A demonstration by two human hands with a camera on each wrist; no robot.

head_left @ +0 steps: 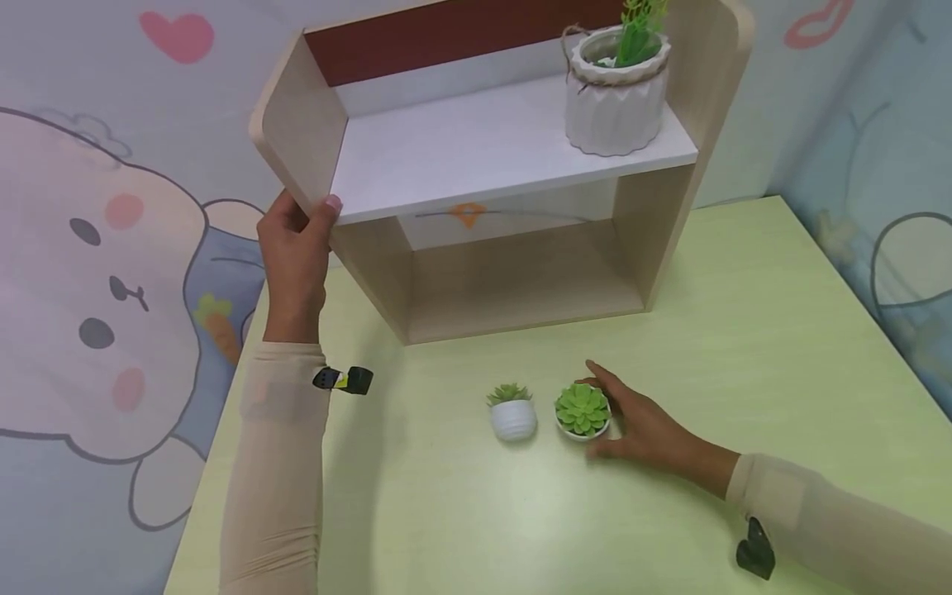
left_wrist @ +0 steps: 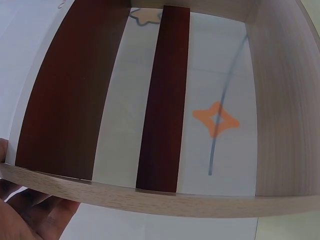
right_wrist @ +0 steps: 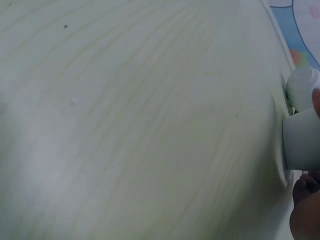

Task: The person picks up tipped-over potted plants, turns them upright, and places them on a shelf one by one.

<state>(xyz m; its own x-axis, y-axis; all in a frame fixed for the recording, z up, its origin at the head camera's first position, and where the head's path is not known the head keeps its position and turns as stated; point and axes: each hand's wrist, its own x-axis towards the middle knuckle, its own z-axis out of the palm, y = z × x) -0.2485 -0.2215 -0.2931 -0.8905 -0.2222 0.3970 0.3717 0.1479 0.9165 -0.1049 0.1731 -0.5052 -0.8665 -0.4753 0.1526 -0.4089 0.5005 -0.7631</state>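
Observation:
My left hand (head_left: 293, 256) grips the left side panel of a wooden shelf unit (head_left: 483, 190), thumb over its front edge and fingers behind. In the left wrist view, part of that hand (left_wrist: 35, 215) shows beyond the panel's edge. My right hand (head_left: 643, 426) is spread around a small potted succulent (head_left: 583, 410) on the table, thumb and fingers on opposite sides of its white pot and the index finger sticking out. In the right wrist view, the pot (right_wrist: 302, 142) sits between thumb and fingers. Left of it another small potted plant (head_left: 512, 413) lies tipped towards the shelf.
A larger ribbed white pot (head_left: 616, 107) with a green plant and twine stands on the upper shelf board's right end. The shelf unit stands at the back of the pale green table (head_left: 781, 347). Patterned fabric walls (head_left: 97, 273) rise behind and at the sides.

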